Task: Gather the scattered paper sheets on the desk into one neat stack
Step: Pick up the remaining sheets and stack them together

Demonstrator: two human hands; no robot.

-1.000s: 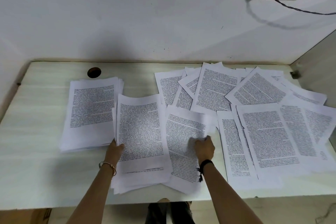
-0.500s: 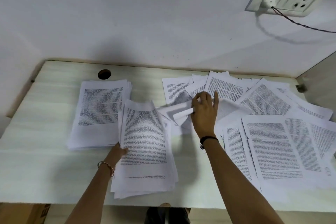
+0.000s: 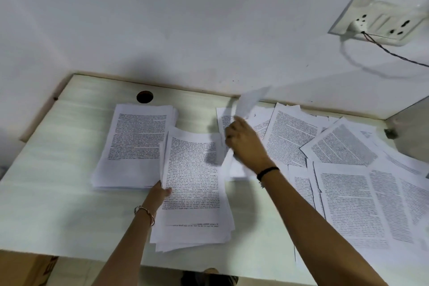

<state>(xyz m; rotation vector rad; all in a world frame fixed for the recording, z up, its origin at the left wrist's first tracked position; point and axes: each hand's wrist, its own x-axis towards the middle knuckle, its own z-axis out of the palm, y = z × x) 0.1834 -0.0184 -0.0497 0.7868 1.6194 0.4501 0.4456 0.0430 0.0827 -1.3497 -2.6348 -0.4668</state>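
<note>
Paper lies over much of the pale table (image 3: pixel 58 169), and we see it in three groups. Toward the back left, just in front of a round hole (image 3: pixel 144 96) in the tabletop, the back pile (image 3: pixel 137 144) of printed pages sits fairly square. Overlapping its near right corner is the front pile (image 3: pixel 192 193), looser, its lower edges fanned out and reaching the table's front edge. The left hand (image 3: pixel 162 191), with a thin bangle (image 3: pixel 146 212) at the wrist, grips the front pile by its left edge, thumb on the top page and fingers hidden beneath. The right hand (image 3: pixel 246 144), a black band (image 3: pixel 267 171) on its wrist, is raised between the front pile and the scattered sheets (image 3: pixel 348 193). Its fingers are closed on a single sheet (image 3: pixel 251 102) that stands up off the table and is blurred. The scattered sheets overlap one another at many angles across the right half of the table. On the wall above them we see a socket plate (image 3: pixel 380 21) with a plug and a thin cord (image 3: pixel 394 54).
</note>
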